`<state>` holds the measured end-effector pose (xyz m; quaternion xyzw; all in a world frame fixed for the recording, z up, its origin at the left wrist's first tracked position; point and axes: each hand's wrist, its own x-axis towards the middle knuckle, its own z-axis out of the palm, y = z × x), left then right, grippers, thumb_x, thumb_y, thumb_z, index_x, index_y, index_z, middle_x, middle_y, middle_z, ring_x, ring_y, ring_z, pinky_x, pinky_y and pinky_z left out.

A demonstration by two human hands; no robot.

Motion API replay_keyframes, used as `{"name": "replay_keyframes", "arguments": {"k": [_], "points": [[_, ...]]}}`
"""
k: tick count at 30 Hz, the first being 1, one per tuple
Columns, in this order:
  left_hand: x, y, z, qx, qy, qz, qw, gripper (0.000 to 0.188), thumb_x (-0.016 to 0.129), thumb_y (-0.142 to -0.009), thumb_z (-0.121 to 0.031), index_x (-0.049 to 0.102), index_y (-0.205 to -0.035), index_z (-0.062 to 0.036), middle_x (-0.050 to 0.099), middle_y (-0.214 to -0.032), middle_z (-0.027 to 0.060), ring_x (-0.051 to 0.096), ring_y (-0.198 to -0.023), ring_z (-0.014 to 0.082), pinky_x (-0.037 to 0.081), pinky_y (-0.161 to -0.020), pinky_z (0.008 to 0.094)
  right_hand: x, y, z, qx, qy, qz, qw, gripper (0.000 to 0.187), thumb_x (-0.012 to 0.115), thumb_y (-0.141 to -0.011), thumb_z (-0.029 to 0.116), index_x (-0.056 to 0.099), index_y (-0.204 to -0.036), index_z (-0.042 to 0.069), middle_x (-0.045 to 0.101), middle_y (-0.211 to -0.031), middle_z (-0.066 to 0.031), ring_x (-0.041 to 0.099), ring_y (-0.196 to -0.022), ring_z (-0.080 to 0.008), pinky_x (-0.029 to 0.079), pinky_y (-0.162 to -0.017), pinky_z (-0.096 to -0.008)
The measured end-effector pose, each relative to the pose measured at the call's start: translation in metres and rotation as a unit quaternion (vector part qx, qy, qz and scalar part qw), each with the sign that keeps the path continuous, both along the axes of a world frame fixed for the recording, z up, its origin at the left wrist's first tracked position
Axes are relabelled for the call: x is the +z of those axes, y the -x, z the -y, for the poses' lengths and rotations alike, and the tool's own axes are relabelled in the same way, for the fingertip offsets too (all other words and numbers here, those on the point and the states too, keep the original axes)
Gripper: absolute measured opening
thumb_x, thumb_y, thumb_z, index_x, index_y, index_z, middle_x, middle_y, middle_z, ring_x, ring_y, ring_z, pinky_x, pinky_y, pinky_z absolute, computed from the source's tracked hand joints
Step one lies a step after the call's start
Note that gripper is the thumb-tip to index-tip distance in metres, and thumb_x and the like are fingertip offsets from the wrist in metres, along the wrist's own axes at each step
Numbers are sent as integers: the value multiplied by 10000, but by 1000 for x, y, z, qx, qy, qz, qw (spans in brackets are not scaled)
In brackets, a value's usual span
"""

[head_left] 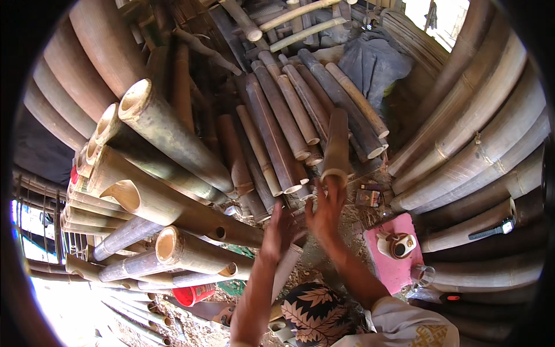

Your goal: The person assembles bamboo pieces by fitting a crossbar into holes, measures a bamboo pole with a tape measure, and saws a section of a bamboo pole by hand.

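The right hand (327,209) is up with its fingers spread wide, the fingertips just touching the cut lower end of a short bamboo section (337,147) that stands nearly upright. It is not wrapped around the piece; the hand looks set to steady or catch the end rather than grip it. The section leans up against a stack of darker bamboo lengths (295,115) that slope the same way, so it has something to rest on.

The left hand (278,230) is raised just beside the right, palm turned toward it, fingers open and holding nothing. It sits below the section and apart from it.

To the person's left, thick bamboo poles (167,139) lie piled with their hollow ends facing out, which keeps the cut ends within reach. More long poles (480,144) lean along the right wall.

On the right, a pink board (388,266) carries a small cup (400,245), set off to the side of the hands. A red container (193,294) sits low on the littered ground.
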<state>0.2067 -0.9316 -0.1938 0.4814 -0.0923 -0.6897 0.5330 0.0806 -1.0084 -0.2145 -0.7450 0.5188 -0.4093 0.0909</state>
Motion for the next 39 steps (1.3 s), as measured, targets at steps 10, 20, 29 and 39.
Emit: {"name": "replay_keyframes", "arguments": {"k": [10,20,29,39], "points": [[-63,51,105,-187,63,401,895,893,824,-614,-383,472,-1295,73,623,-1201,233,620,-1078,338,498,-923,378,-75,70,-92,221,-126,123,959,397,585,-743,-25,601,-1137,18,557,-1210,-159,546,-1113,-313,457,-958,-446],[2,23,-197,-194,-167,475,842,926,862,-641,-379,445,-1380,-5,624,-1231,235,638,-1097,330,529,-933,411,-82,3,0,94,-147,208,962,561,672,-889,162,439,-1375,7,557,-1203,-165,568,-1074,-275,483,-907,-387],[24,47,-433,-158,-316,493,795,851,862,-591,-466,562,-1220,22,681,-1053,245,681,-985,353,535,-848,443,-55,-81,99,93,-341,-27,935,981,707,-783,597,271,-1483,65,370,-1384,-288,507,-1200,-476,477,-995,-497],[11,63,-479,-107,-302,483,815,803,855,-602,-497,590,-1150,26,685,-1006,266,688,-941,389,542,-810,449,-25,-175,41,359,-106,-377,847,1073,783,-739,515,152,-1565,252,383,-1465,-249,379,-1341,-446,309,-1109,-555]]}}
